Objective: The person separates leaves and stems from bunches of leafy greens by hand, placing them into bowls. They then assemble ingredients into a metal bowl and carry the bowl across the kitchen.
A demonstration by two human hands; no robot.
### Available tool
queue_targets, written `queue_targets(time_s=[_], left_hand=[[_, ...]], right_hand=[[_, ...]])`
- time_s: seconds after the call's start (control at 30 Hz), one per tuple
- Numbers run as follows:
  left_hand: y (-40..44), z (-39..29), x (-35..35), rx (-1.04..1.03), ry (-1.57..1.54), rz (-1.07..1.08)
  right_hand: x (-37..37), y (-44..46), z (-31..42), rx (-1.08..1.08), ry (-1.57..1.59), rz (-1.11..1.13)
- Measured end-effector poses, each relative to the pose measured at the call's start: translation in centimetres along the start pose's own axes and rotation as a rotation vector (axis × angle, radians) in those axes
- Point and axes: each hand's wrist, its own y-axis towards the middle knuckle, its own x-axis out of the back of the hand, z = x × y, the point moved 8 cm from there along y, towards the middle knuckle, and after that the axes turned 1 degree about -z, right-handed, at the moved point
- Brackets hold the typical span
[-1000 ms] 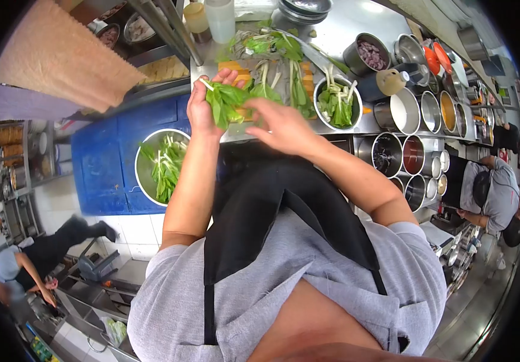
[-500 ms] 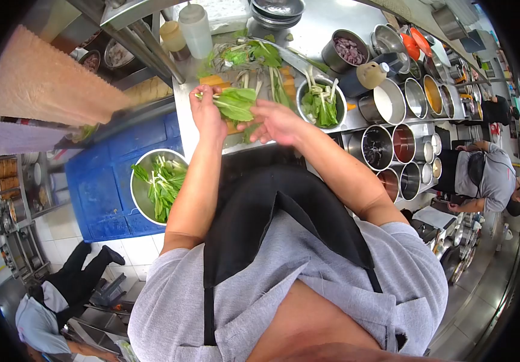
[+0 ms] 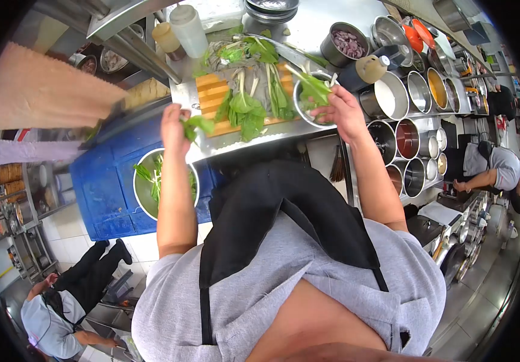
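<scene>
Near the upper middle of the frame, a steel counter [image 3: 181, 93] carries a striped cutting board [image 3: 208, 84]. Leafy greens [image 3: 248, 111] lie on the board, pale stems pointing up the frame. Left hand [image 3: 175, 130]: at the board's left side, fingers curled, pinching a small leafy piece [image 3: 199, 125]. Right hand [image 3: 341, 114]: at the board's right side, fingers partly spread against the leaf end of a white-stemmed stalk [image 3: 314, 90]. Whether the thumb closes on that stalk, I cannot tell.

Directly beneath the stalk sits a metal bowl [image 3: 296, 99]; stalk and fingers hide much of its opening. A pot of chopped purple pieces [image 3: 332, 51] and a jug [image 3: 371, 69] stand just beyond it, with rows of round containers [image 3: 407, 96] limiting the space to the right.

Left of centre, a larger bowl [image 3: 145, 199] with more greens rests on a blue container [image 3: 103, 193]; the left forearm overlaps its right side. Obstructions at upper left: a metal post [image 3: 151, 57], two squeeze bottles [image 3: 189, 33] and a hanging orange cloth [image 3: 43, 96]. One co-worker [image 3: 61, 320] occupies the lower left, another [image 3: 504, 169] the far right.
</scene>
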Motion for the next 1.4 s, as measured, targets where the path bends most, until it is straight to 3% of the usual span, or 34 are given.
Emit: queue_targets(time_s=[0.03,0.1,0.13,0.2,0.23,0.33,0.4,0.47,0.53,0.6,0.63,0.7,0.77,0.87,0.9,1.0,1.03,1.1,1.2,1.27,1.4], left_hand=[[0.5,-0.1,2.5,-0.074,0.061,0.006],[0.4,-0.3,7.5,-0.151,0.292,-0.013],[-0.3,-0.6,9.8,-0.153,0.462,-0.039],[-0.4,1.0,15.8,-0.106,0.791,-0.108],[-1.1,1.6,17.5,-0.032,0.915,-0.146],[-2.1,4.6,21.2,0.177,1.371,-0.188],[-0.8,3.8,20.1,-0.188,1.648,-0.250],[0.5,1.9,15.2,-0.550,1.457,-0.276],[1.3,0.0,6.2,-0.548,1.101,-0.176],[-0.6,-1.8,-5.6,-0.473,1.005,-0.010],[0.6,-0.4,-10.1,-0.590,0.954,0.092],[1.9,1.9,-18.7,-0.551,0.996,0.278],[4.6,5.6,-23.5,-0.411,1.209,0.275],[7.1,8.6,-24.7,-0.259,1.350,0.112],[6.0,7.7,-24.9,-0.175,1.317,0.110],[10.3,10.0,-25.0,-0.175,1.363,0.237],[14.2,13.1,-24.0,-0.155,1.160,0.271],[10.6,11.1,-23.0,0.126,0.803,0.374],[4.2,6.6,-21.7,0.120,0.594,0.438],[3.4,4.8,-21.3,0.004,0.196,0.545],[-1.0,0.3,-23.3,-0.056,0.152,0.619]], right_hand=[[1.6,0.3,-0.7,0.002,0.003,-0.006],[5.9,0.9,-4.0,-0.168,-0.487,-0.146],[7.1,0.7,-4.9,-0.165,-0.483,-0.151],[7.3,-0.1,-2.9,0.264,-1.308,-0.211],[7.9,-0.6,-3.4,-0.058,-0.954,-0.268],[8.5,-1.3,-2.5,0.067,-0.954,-0.305],[8.7,-1.4,-2.2,0.063,-0.963,-0.318],[8.2,-1.3,-2.4,0.048,-0.983,-0.259],[7.3,-1.1,-1.9,0.076,-1.009,-0.237],[5.5,-0.9,-1.2,0.121,-1.030,-0.194],[4.8,-0.6,-1.1,0.184,-1.016,-0.172],[3.3,-0.3,-0.8,0.186,-0.993,-0.144],[2.0,-0.3,-0.5,0.183,-0.951,-0.115],[0.5,-0.9,-0.2,0.248,-0.969,-0.057],[0.1,-1.5,-0.2,0.275,-0.989,-0.050],[0.1,-2.7,-1.8,0.247,-0.943,0.043],[0.4,-3.3,-1.9,0.247,-0.933,0.028],[1.1,-3.9,-2.6,0.123,-0.871,0.058],[2.3,-4.1,-2.7,0.038,-0.786,0.066],[1.9,-3.2,-1.9,0.104,-0.773,0.113],[-3.0,-2.7,7.2,0.675,-0.871,0.086]])
